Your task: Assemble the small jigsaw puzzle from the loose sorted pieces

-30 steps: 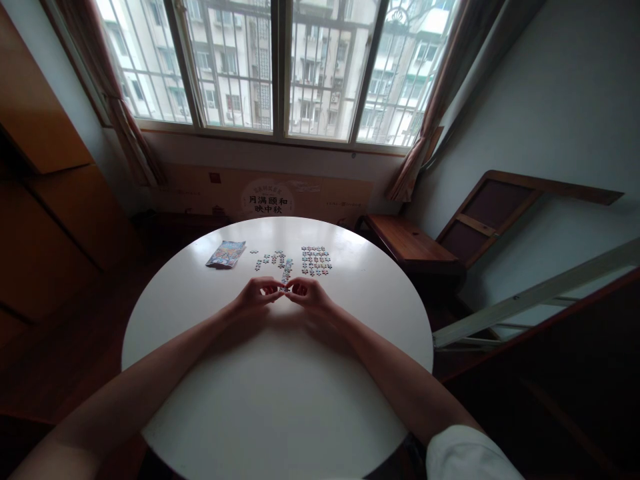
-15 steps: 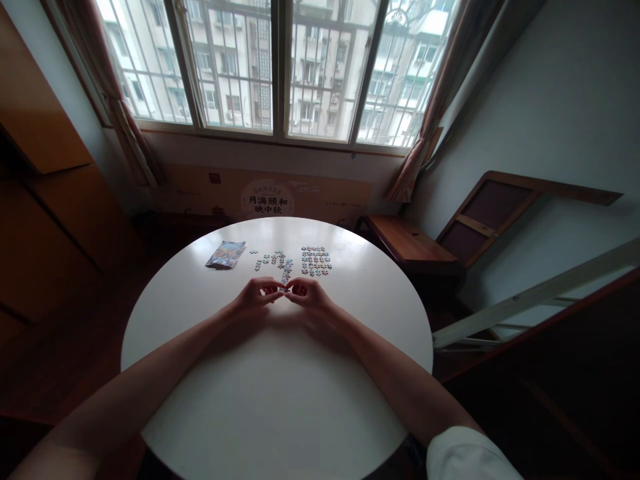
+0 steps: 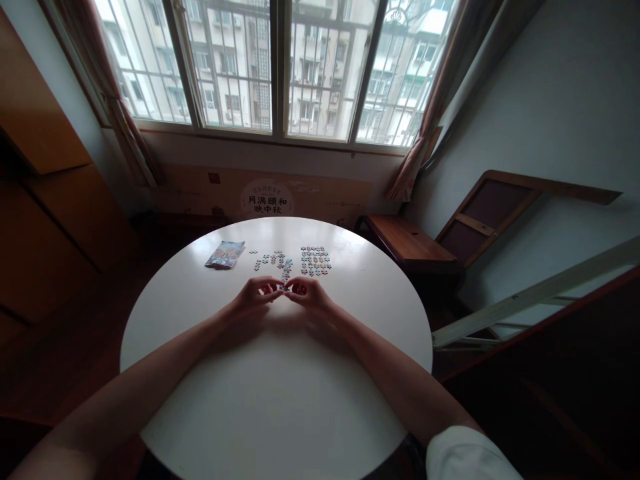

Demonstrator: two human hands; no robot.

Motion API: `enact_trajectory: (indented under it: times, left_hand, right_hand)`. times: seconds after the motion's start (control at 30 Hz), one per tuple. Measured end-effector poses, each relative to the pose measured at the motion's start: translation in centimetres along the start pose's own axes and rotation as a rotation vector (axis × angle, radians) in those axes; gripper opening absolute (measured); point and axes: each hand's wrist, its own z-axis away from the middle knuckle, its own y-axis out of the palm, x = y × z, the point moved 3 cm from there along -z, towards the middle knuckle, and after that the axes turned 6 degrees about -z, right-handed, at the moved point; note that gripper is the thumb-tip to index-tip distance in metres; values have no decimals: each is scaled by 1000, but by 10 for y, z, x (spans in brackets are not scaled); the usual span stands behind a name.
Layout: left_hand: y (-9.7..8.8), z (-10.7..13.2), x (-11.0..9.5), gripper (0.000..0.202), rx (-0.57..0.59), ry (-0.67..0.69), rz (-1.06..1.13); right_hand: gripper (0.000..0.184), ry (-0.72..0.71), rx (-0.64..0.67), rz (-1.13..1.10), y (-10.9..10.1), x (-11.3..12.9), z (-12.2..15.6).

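Head view: I looked down from afar at both hands meeting over a white round worktop (image 3: pixel 280 393).
Left hand: the left hand (image 3: pixel 254 291) had its thumb and finger pinched on one side of a small piece (image 3: pixel 284 289).
Right hand: the right hand (image 3: pixel 311 292) mirrored it, its fingertips gripping the other side.
Piece: it sat between the two sets of fingertips, just below the near end of the strip (image 3: pixel 287 269). I could not tell whether it was a single piece or several joined, nor whether it touched the strip or the worktop.
Strip: it ran away from the hands, narrow and patterned.
Loose pieces: a scatter (image 3: pixel 274 259) lay to the left of the strip, with gaps between clumps.
Rows: to the right, more pieces stood in neat rows (image 3: pixel 316 261), apart from the strip.
Packet: a printed packet (image 3: pixel 225 255) lay flat, farther left.
Pinch: I judged that a light, even hold by the edges suited something so small, both sides level so that no tab bent.
Seating: pressure straight down seemed safer to me than a sideways push, which could have nudged the strip.
Sight: fingertips hid much of the piece, so I judged a slightly wider finger placement useful for checking the edges.
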Motion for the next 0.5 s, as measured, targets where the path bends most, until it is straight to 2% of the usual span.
enact_trajectory:
  times: [0.27, 0.5]
  left_hand:
    - [-2, 0, -3, 20, -18, -31, -4]
    - [-2, 0, -2, 23, -21, -23, 4]
  right_hand:
    - [24, -29, -3, 21, -1, -4, 0]
    - [23, -37, 7, 54, -1, -2, 0]
